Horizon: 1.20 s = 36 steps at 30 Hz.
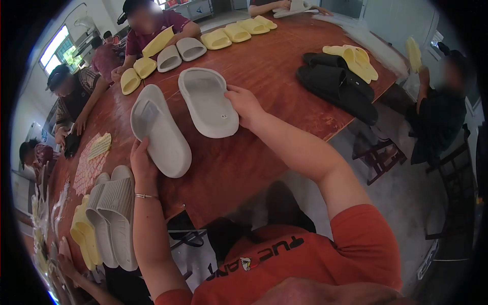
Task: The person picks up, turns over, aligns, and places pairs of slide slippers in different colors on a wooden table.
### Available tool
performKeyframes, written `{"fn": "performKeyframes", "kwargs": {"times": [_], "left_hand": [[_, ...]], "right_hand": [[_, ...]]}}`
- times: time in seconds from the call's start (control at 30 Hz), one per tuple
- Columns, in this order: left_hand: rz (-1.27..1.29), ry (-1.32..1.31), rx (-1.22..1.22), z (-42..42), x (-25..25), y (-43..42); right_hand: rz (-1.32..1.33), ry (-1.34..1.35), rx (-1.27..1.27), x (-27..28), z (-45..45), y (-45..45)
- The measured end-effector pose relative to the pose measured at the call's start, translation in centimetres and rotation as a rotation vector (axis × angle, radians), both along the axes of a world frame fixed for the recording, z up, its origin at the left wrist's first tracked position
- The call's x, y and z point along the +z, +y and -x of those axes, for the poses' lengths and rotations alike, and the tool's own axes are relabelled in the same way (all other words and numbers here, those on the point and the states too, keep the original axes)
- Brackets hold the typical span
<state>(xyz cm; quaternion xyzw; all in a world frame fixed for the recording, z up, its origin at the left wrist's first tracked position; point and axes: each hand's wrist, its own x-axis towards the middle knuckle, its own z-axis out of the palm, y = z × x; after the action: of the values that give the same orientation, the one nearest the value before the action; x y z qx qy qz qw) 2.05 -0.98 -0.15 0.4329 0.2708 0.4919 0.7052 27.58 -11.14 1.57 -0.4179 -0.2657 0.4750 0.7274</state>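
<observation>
My left hand (144, 160) grips the side of a light grey slipper (170, 145), which is tilted over the wooden table (254, 168). Its fingers are mostly hidden behind the slipper. With my right hand (245, 105) I hold a second light grey slipper (211, 109) by its right edge, the thumb on top and the other fingers out of sight beneath. The two slippers are side by side and apart, their insoles facing up. A small round mark shows near the heel of the right one.
Grey slippers (182, 52) and a row of yellow slippers (237, 33) line the far side. Black slippers (335, 84) lie at the right, beside yellow ones (356, 61). Grey ribbed slippers (116, 203) stand at the left. Several people sit around the table; a stool (378, 157) is at the right.
</observation>
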Motion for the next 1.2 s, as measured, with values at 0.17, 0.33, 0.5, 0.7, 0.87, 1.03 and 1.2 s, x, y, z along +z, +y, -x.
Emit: {"fn": "performKeyframes", "kwargs": {"times": [0.17, 0.33, 0.5, 0.7, 0.87, 1.03, 1.2], "left_hand": [[0.035, -0.018, -0.055, -0.3, 1.1, -1.1], [0.052, -0.006, -0.080, -0.1, 0.6, -0.7], [0.098, -0.063, -0.148, -0.5, 0.7, -1.5], [0.117, -0.067, -0.184, -2.3, 1.3, -4.0], [0.086, -0.095, -0.255, -2.7, 1.6, -4.9], [0.197, -0.108, -0.349, -2.6, 1.3, -5.0], [0.251, -0.065, -0.407, -2.4, 0.8, -4.9]], "right_hand": [[0.001, -0.050, 0.033, 0.8, -0.1, -0.5], [-0.039, -0.025, 0.061, -0.7, -0.5, 0.6], [-0.020, -0.026, 0.111, 1.4, 1.8, -1.2], [-0.013, 0.001, 0.289, -0.2, 3.6, -1.1], [-0.049, 0.094, 0.431, -0.7, 4.2, -1.1], [-0.035, 0.012, 0.466, -0.6, 4.6, -1.4], [-0.008, -0.152, 0.485, -0.7, 5.1, -1.5]]}}
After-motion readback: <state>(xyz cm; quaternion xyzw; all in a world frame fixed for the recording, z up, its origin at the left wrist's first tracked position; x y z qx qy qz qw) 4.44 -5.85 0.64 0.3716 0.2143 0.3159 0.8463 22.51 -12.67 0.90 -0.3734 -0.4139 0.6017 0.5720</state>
